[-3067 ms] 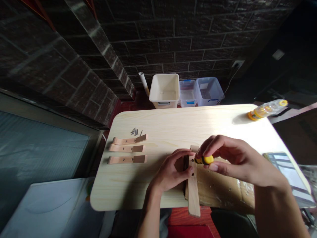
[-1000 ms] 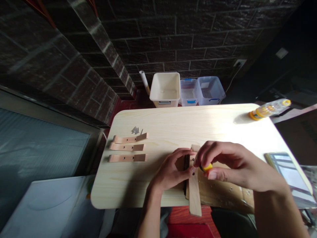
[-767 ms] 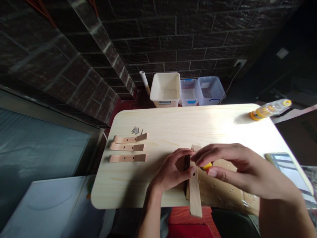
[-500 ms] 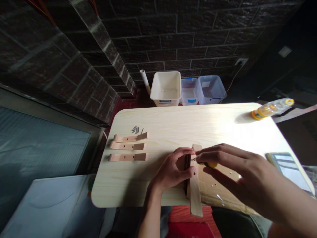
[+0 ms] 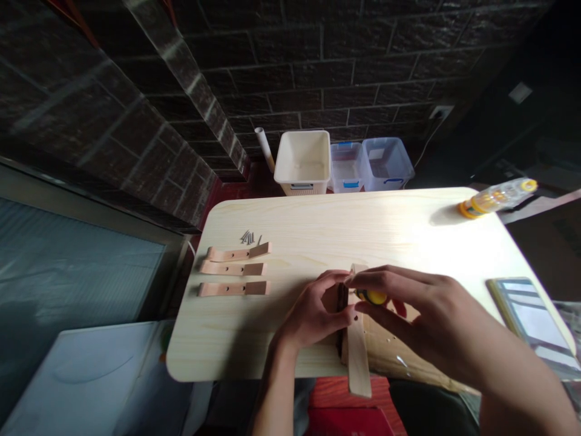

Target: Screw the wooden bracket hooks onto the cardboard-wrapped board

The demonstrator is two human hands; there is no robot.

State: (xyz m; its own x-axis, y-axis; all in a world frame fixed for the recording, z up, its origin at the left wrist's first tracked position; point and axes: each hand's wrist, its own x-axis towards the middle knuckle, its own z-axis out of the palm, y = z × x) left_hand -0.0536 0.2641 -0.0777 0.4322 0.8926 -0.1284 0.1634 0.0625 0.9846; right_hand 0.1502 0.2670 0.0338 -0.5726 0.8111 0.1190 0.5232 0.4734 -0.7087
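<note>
My right hand [image 5: 408, 309] is closed around a short yellow-and-black screwdriver [image 5: 373, 297], its tip end turned toward a wooden hook strip [image 5: 358, 351]. That strip lies lengthwise along the edge of a dark-sided board with brown cardboard [image 5: 384, 351] beside it, and its near end juts past the table edge. My left hand [image 5: 313, 315] grips the strip from the left, thumb and fingers on either side of the upper hole. A lower hole shows just below the thumb. The screw at the upper hole is hidden by my right fingers.
On the left of the table [image 5: 318, 224] lie three wooden hook pieces [image 5: 233, 288] and a small pile of screws [image 5: 247, 237]. A yellow-capped clear bottle [image 5: 492, 200] stands at the back right, a phone-like device [image 5: 531, 315] at the right edge. Plastic bins [image 5: 303, 157] stand behind.
My right hand has moved slightly left, bringing the screwdriver up to the strip's upper hole and covering the screw head that showed before. My left hand stays in place.
</note>
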